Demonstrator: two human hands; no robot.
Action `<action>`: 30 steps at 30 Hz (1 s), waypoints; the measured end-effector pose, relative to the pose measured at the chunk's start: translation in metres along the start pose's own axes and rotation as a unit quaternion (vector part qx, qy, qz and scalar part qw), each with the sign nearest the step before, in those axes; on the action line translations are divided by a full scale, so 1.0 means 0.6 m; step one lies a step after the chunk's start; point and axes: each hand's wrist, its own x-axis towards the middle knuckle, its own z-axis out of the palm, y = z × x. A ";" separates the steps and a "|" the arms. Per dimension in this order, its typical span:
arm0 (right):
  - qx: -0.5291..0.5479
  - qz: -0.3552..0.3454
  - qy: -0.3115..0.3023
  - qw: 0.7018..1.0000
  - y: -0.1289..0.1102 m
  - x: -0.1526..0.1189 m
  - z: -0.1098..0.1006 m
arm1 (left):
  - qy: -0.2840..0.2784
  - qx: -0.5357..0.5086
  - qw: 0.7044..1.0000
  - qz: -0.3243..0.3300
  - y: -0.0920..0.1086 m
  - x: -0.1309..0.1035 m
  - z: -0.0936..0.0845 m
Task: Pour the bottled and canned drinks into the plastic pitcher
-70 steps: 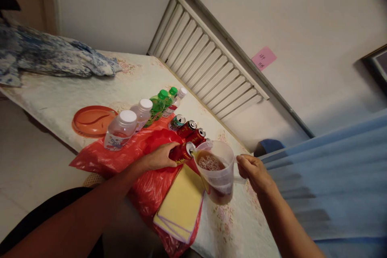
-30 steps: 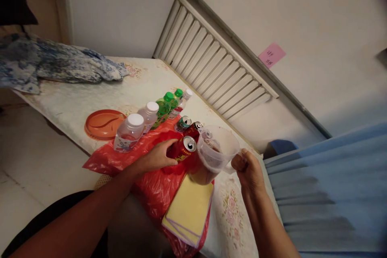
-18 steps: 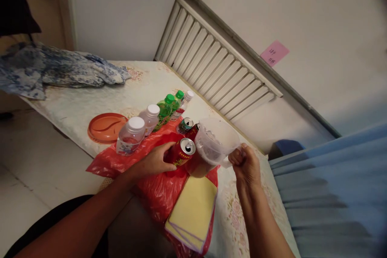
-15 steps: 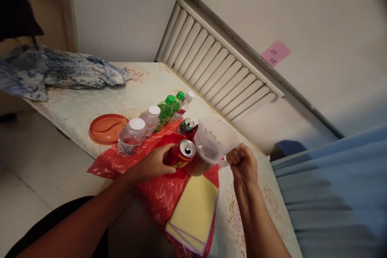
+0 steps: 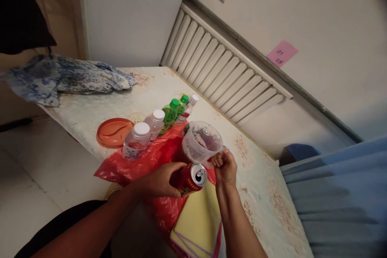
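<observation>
My left hand [image 5: 165,181] is wrapped round a red drink can [image 5: 191,183], whose opened top faces up and leans slightly toward the right. My right hand [image 5: 225,165] grips the handle of a translucent plastic jug [image 5: 198,153], which stands just behind the can and has some whitish froth or residue inside. A folded yellow cloth [image 5: 199,219] with a purple edge lies below the can. Beneath these things spreads a red plastic bag [image 5: 117,169]. A green can [image 5: 185,130] is mostly hidden behind the jug.
Left of the jug, a row holds two wide bottles with white caps [image 5: 139,139], two green bottles [image 5: 171,109] and a clear bottle [image 5: 191,107]. An orange lid [image 5: 113,132] lies beside them. A blue-and-white cloth [image 5: 87,75] drapes the far corner. A radiator [image 5: 223,64] lines the wall.
My left hand has brought the red can nearer to me and a little right, above the yellow cloth. With my right hand, the jug has shifted left, now covering more of the green can.
</observation>
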 end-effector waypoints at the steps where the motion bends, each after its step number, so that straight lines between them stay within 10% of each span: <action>1: 0.002 -0.001 0.005 1.000 0.005 0.000 0.000 | -0.006 -0.006 1.000 0.001 -0.003 0.001 0.004; 20: -0.076 -0.005 0.017 0.997 0.023 -0.021 -0.023 | -0.066 -0.066 0.996 -0.003 -0.022 0.046 0.061; 26: -0.103 0.025 0.132 0.986 0.029 -0.097 -0.100 | -0.072 -0.052 0.996 0.020 -0.024 0.070 0.083; 30: -0.115 0.065 0.086 0.987 0.033 -0.173 -0.140 | -0.085 -0.045 0.995 0.027 -0.026 0.084 0.097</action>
